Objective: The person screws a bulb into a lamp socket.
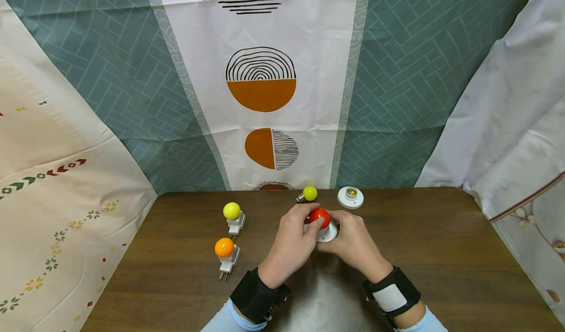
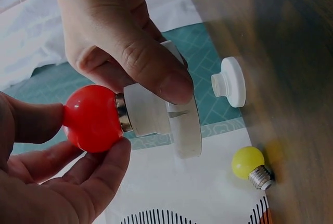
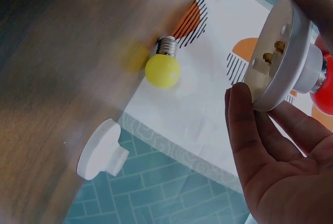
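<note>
One red globe bulb [image 1: 320,218], pinched by your left hand [image 1: 293,235], meets the lampholder [image 2: 186,130] your right hand [image 1: 353,237] holds; seemingly mid-threading, needing twists.

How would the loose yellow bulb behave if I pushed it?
The loose yellow bulb would probably roll, since its head is round, perhaps in a curve, because its metal base is narrower. Its smooth-looking surface might feel slippery.

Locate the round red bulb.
In the head view, the round red bulb is right of centre, pinched by the left hand and set into the round white socket the right hand holds.
</note>
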`<state>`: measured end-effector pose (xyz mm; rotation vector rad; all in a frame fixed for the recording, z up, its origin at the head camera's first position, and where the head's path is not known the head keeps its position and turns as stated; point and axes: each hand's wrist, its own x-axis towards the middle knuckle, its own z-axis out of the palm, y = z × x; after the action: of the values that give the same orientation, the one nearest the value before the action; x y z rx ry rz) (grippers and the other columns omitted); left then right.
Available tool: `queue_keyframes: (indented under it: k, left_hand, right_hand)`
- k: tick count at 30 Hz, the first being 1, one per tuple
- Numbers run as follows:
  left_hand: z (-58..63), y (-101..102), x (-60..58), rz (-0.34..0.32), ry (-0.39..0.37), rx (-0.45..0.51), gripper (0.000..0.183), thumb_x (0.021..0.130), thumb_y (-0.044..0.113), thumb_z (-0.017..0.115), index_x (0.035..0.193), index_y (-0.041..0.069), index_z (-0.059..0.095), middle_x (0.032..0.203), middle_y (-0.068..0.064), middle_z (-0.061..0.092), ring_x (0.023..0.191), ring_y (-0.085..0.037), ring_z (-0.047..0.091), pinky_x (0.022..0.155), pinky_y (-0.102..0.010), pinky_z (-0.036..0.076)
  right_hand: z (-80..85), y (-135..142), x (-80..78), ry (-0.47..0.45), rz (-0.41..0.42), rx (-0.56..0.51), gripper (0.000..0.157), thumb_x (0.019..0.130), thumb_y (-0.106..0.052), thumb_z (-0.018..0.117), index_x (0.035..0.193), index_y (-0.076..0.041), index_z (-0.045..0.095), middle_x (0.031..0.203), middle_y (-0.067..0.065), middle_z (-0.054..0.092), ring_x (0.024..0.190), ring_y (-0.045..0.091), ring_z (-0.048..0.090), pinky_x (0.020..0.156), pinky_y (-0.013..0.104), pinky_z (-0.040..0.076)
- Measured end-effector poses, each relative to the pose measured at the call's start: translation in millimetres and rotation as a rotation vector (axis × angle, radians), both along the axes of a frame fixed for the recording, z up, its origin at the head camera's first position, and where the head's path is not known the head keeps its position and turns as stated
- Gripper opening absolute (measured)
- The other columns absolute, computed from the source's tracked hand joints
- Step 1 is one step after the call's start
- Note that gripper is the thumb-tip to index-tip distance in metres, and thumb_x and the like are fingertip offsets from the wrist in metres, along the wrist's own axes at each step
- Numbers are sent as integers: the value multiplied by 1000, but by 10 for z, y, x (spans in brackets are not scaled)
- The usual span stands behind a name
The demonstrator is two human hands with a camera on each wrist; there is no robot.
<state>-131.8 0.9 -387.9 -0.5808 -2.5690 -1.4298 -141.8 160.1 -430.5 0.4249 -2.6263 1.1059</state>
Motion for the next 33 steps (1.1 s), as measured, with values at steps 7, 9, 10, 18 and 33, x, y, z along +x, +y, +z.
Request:
queue_keyframes:
  k: [7,9,10,18,33]
  left_hand:
    - [8,0,16,-25,7,-4,30,92,12,56,122,10,56,119,4,52,103,-7,50,89,-23,40]
    - [10,-3,19,-34,3,-8,31,92,11,55,123,10,56,119,3,52,104,-7,50,89,-23,40]
    - [12,-4,19,-39,2,-9,31,93,11,54,123,10,55,119,3,52,104,-7,50,90,-22,39]
    - [35,0,5,-73,1,2,30,95,12,51,125,11,54,121,1,52,106,-6,49,91,-22,38]
    - [-4,-16,62,200,24,-29,44,85,50,61,115,17,60,111,6,53,99,-12,50,82,-31,43]
  right_hand:
    - [4,0,12,-1,4,6,64,55,-34,87,110,-12,65,100,-5,62,84,7,57,72,23,48]
    - [1,0,15,-4,4,7,63,55,-33,87,110,-12,65,99,-6,62,83,7,57,72,23,48]
    - [1,0,17,-5,4,7,62,56,-34,87,110,-12,65,99,-6,62,83,7,57,72,23,48]
    - [19,10,15,-13,0,4,63,56,-34,87,110,-12,65,100,-5,62,85,8,58,74,25,49]
    - [35,-7,29,-9,-6,12,66,53,-34,89,109,-10,65,100,-4,62,85,8,57,72,25,48]
